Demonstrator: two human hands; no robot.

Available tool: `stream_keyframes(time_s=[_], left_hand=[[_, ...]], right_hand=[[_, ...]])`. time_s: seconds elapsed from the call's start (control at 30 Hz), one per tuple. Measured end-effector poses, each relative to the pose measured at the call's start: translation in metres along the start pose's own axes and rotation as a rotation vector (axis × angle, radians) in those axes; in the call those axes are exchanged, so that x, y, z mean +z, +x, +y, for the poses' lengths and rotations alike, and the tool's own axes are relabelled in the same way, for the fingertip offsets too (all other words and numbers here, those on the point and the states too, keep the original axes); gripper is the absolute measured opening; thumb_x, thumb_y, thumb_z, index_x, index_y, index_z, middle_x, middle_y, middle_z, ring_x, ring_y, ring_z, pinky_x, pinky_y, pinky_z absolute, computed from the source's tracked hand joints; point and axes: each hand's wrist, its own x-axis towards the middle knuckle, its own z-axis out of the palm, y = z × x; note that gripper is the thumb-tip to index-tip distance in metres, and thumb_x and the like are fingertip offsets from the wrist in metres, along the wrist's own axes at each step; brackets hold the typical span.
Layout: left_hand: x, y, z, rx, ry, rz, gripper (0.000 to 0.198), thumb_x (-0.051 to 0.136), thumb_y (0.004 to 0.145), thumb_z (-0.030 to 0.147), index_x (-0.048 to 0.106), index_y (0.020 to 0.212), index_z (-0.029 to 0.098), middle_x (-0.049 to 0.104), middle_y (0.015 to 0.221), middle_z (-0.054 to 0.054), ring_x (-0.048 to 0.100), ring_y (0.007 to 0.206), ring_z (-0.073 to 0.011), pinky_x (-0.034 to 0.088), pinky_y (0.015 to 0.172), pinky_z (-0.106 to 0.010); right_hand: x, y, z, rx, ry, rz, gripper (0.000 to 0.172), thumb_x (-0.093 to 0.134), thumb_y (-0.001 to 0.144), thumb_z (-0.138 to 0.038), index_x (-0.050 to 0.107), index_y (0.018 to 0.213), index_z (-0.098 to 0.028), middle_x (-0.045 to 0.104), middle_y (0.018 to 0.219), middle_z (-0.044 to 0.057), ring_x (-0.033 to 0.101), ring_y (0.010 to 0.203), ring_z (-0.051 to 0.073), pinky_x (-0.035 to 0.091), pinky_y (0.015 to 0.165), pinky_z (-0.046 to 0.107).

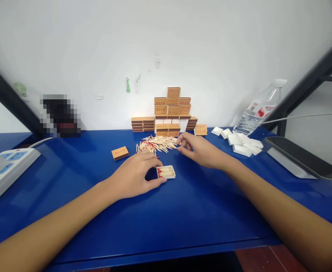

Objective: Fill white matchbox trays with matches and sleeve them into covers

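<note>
The person's left forearm (69, 217) and right forearm (268, 198) are bare and slim, tapering toward the bare left hand (136, 172) and right hand (198, 148), with slender fingers (154, 162).

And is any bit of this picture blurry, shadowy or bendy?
Head view throughout: blocky squares hide the dark thing at left; a soft shadow darkens the blue table near the right hand; the bottle leans outward, probably from wide-lens stretch; the loose matches look fairly sharp.

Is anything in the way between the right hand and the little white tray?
Nothing that I can see. Between the right hand and the little white tray there's just blue table. The left hand holds the tray's left end, and the loose matches lie behind the tray.
</note>
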Motion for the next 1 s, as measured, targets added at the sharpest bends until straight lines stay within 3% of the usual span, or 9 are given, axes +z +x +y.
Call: stream_keyframes(time_s=[0.1,0.27,0.43,0.6,0.73,0.9,1.0], left_hand=[[0.000,-0.001,0.000,-0.027,0.005,0.001,0.027,0.073,0.095,0.042,0.073,0.109,0.018,0.071,0.101,-0.008,0.066,0.098,-0.0254,0.054,0.087,-0.043],[0.000,0.000,-0.001,-0.074,0.051,0.043,0.026,0.073,0.095,0.042,0.073,0.106,0.018,0.072,0.100,-0.008,0.065,0.100,-0.0273,0.054,0.089,-0.045],[0.002,0.000,-0.005,-0.099,0.083,0.083,0.025,0.072,0.094,0.043,0.072,0.100,0.019,0.072,0.093,-0.007,0.064,0.097,-0.0274,0.053,0.086,-0.044],[0.001,0.000,-0.006,-0.104,0.062,0.086,0.024,0.072,0.095,0.043,0.071,0.100,0.020,0.072,0.092,-0.006,0.063,0.095,-0.0260,0.052,0.086,-0.043],[0.000,0.000,0.004,-0.093,-0.008,0.033,0.022,0.075,0.091,0.039,0.069,0.096,0.019,0.070,0.092,-0.005,0.064,0.092,-0.0247,0.052,0.085,-0.042],[0.007,-0.005,0.024,0.018,-0.143,-0.060,0.026,0.079,0.087,0.040,0.071,0.102,0.020,0.071,0.095,-0.004,0.064,0.091,-0.0233,0.054,0.082,-0.039],[0.010,-0.007,0.028,0.048,-0.144,-0.070,0.028,0.078,0.088,0.043,0.072,0.102,0.020,0.070,0.091,-0.004,0.064,0.087,-0.0229,0.054,0.078,-0.038]], right_hand=[[0.002,-0.002,-0.009,-0.023,0.082,0.006,0.031,0.053,0.099,-0.021,0.063,0.128,-0.018,0.064,0.082,0.001,0.056,0.070,0.017,0.043,0.067,0.031],[0.006,-0.004,-0.031,-0.026,0.372,0.009,0.015,0.066,0.095,-0.030,0.075,0.098,-0.018,0.074,0.087,0.005,0.063,0.076,0.017,0.050,0.073,0.033],[0.019,-0.007,-0.037,0.008,0.561,-0.081,0.014,0.077,0.089,-0.034,0.077,0.089,-0.019,0.078,0.089,0.005,0.068,0.082,0.018,0.052,0.078,0.034],[0.029,-0.009,-0.035,-0.007,0.316,-0.047,0.015,0.074,0.091,-0.034,0.081,0.088,-0.022,0.066,0.076,-0.001,0.048,0.066,0.013,0.038,0.064,0.030],[0.022,-0.008,-0.032,-0.090,0.191,0.002,0.016,0.070,0.093,-0.034,0.080,0.089,-0.022,0.065,0.082,0.001,0.050,0.072,0.014,0.039,0.067,0.030],[0.018,0.010,-0.039,0.109,0.139,0.079,0.038,0.063,0.095,-0.046,0.068,0.068,-0.020,0.049,0.057,-0.002,0.037,0.056,0.013,0.030,0.055,0.032],[0.027,0.029,-0.056,0.194,0.005,0.023,0.052,0.061,0.095,-0.056,0.056,0.056,-0.022,0.045,0.053,-0.001,0.038,0.053,0.013,0.030,0.053,0.033]])
